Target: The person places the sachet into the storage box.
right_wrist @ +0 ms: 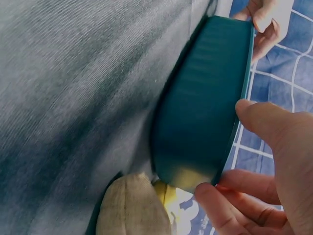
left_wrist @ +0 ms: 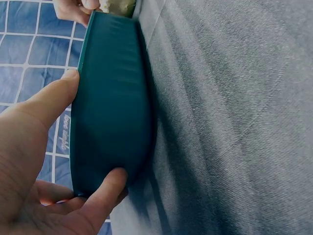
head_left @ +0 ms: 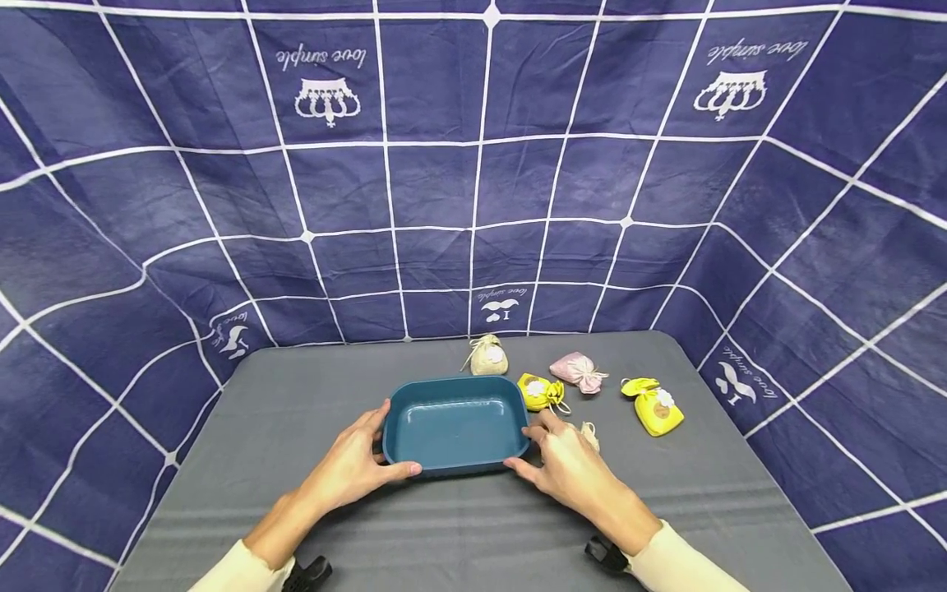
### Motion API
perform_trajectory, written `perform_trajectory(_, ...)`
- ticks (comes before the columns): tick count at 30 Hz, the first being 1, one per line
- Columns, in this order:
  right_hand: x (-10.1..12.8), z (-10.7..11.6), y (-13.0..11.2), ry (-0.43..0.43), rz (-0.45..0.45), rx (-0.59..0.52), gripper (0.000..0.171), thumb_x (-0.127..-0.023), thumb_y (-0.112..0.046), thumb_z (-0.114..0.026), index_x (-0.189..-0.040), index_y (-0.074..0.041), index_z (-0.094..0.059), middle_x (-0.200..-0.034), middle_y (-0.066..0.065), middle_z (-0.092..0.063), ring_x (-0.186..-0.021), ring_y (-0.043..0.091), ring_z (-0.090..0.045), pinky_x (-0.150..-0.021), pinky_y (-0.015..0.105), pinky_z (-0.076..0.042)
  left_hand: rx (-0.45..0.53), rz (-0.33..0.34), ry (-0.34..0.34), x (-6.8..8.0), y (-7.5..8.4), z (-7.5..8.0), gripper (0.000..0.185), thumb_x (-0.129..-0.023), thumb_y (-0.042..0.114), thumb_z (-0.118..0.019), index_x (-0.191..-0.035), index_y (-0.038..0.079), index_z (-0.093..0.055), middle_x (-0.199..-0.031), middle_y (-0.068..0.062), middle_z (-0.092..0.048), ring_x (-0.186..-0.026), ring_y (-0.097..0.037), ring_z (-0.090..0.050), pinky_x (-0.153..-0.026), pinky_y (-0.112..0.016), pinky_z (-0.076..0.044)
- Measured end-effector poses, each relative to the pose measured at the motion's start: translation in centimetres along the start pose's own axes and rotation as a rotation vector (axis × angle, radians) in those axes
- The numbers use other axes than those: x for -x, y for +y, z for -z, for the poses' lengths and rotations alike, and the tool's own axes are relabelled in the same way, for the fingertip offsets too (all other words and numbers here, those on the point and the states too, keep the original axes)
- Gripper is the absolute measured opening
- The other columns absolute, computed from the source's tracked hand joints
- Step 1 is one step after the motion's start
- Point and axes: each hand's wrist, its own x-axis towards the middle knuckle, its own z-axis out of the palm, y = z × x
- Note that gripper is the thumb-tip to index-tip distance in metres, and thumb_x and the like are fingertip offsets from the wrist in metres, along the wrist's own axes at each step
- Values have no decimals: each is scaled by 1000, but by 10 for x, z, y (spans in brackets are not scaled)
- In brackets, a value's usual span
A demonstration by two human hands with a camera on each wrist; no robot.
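1. Centrally, in the lower middle of the head view, a teal tray (head_left: 455, 423) sits on the grey worktop (head_left: 296, 427).
2. The tray is rectangular with rounded corners, a flat bare floor and low walls that flare out to a thin rim; its plastic looks smooth and slightly glossy.
3. The left wrist view shows its outer wall as a plain dark teal band (left_wrist: 110, 107) standing against the worktop cloth (left_wrist: 234, 122).
4. The left hand (head_left: 351, 469) grasps the tray's left end, thumb along the near corner and fingers curled at the rim.
5. The right hand (head_left: 565, 464) grasps the right end in the same manner, thumb at the near right corner, fingers up against the side wall.
6. In the right wrist view the thumb (right_wrist: 274, 127) lies over the rim of the tray (right_wrist: 205, 107), with fingers below its edge.
7. Small cloth pouches lie right of and behind the tray: a cream pouch (head_left: 488, 356) just beyond its far rim, a yellow pouch (head_left: 540, 392) close by its far right corner, a pink pouch (head_left: 579, 372) further right, and a second yellow pouch (head_left: 654, 407) well apart toward the right of the frame.
8. Another pale pouch (head_left: 589, 434) is partly hidden behind the right hand.
9. A navy sheet (head_left: 473, 164) with a white grid fills the upper frame.
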Motion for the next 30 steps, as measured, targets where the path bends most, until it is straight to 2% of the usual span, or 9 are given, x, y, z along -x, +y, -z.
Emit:
perform_trajectory(2, 2, 2, 3, -12, 6, 1, 51, -81, -45, -109, -107, -5, -90, -100, 0, -70, -81, 12, -74, -71, 33, -67, 17, -6, -9, -1, 0, 0, 135, -84, 47, -108, -180, -8, -30, -173, -30, -52, -132, -35, -81, -92, -27, -72)
perform_trajectory(6, 4, 9, 11, -41, 6, -62, 53, -83, -45, -108, -113, -6, -89, -106, -2, -73, -91, 11, -75, -79, 35, -69, 41, -12, -23, 0, -1, 0, 134, -85, 45, -107, -180, -8, -29, -174, -30, -50, -135, -36, -79, -92, -27, -72)
perform_trajectory(9, 6, 16, 22, -67, -37, -118, 56, -83, -45, -108, -121, -10, -88, -115, -2, -76, -101, 13, -75, -86, 38, -70, 55, -15, -26, 0, -3, 1, 134, -86, 44, -107, -180, -8, -28, -173, -31, -50, -135, -36, -79, -92, -27, -72)
perform_trajectory(15, 17, 30, 51, -132, -144, -159, 67, -83, -47, -108, -138, -18, -83, -130, -5, -76, -121, 19, -76, -96, 47, -69, 57, -16, -33, -1, -5, 3, 135, -86, 44, -107, -181, -8, -27, -172, -31, -50, -128, -31, -82, -91, -25, -71)
perform_trajectory(20, 28, 29, 73, -209, -156, -254, 77, -83, -43, -107, -149, -17, -77, -143, -4, -74, -135, 26, -73, -111, 57, -63, 45, -16, -40, -3, -5, 5, 135, -85, 44, -107, -181, -7, -28, -171, -32, -52, -125, -29, -83, -91, -24, -71)
perform_trajectory(25, 34, 21, 88, -259, -127, -335, 85, -81, -39, -109, -155, -17, -73, -147, -1, -73, -137, 26, -74, -117, 57, -62, 26, -15, -44, -4, -4, 5, 135, -85, 47, -107, -181, -6, -28, -172, -31, -51, -118, -23, -86, -92, -24, -70)
perform_trajectory(30, 38, 11, 93, -276, -145, -367, 84, -79, -36, -111, -153, -20, -73, -142, -4, -74, -133, 23, -75, -116, 54, -63, 41, -15, -60, -5, -4, 2, 135, -87, 47, -106, -182, -5, -26, -175, -31, -48, -123, -22, -84, -94, -23, -70)
